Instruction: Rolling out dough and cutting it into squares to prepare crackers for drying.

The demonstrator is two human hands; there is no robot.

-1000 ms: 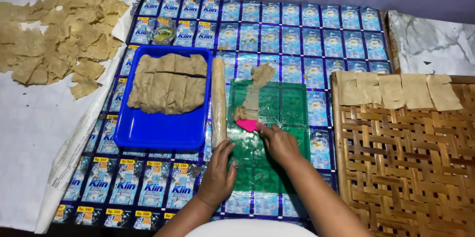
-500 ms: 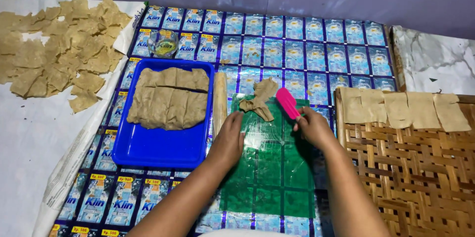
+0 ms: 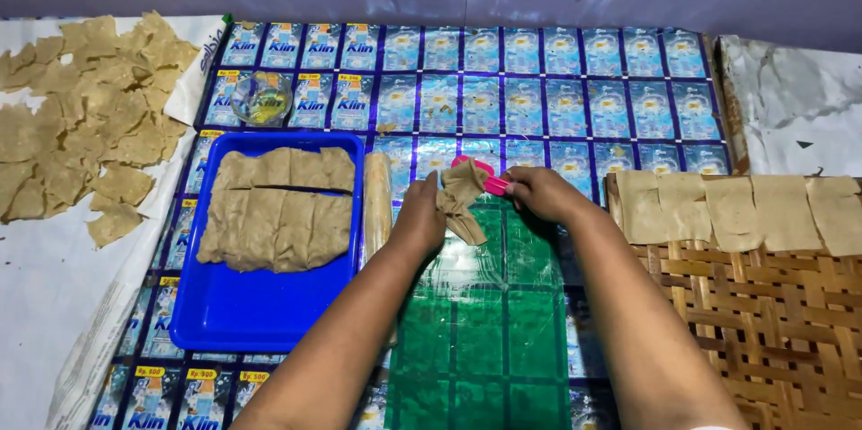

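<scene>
Pinching a crumpled strip of tan dough (image 3: 462,201) between both hands, I am keeping the fingers of my left hand (image 3: 420,215) closed on its left edge, while the fingers of my right hand (image 3: 539,192) are wrapped around a pink scraper (image 3: 489,180) that is touching the strip's upper right. The strip is lying directly between my two sets of fingers, its long axis running from up near the scraper down and slightly right toward me, so both hands are about equally near it, the left gripping the dough itself and the right only meeting it through the scraper. Just beneath my fingers a green plastic sheet (image 3: 485,331) is spreading toward me. Just left of my left fingers a pale rolling pin (image 3: 377,206) is lying lengthwise, and beyond it a blue tray (image 3: 260,322) is holding a slab of scored dough (image 3: 274,215). Farther left, dried pieces (image 3: 81,125) are scattering over white paper (image 3: 54,322). Right of my right fingers, flat dough squares (image 3: 736,210) are lining the far edge of a woven bamboo mat (image 3: 772,331). Up and left, well apart, a small glass bowl (image 3: 261,98) is sitting on the blue sachet-patterned covering (image 3: 557,89).
</scene>
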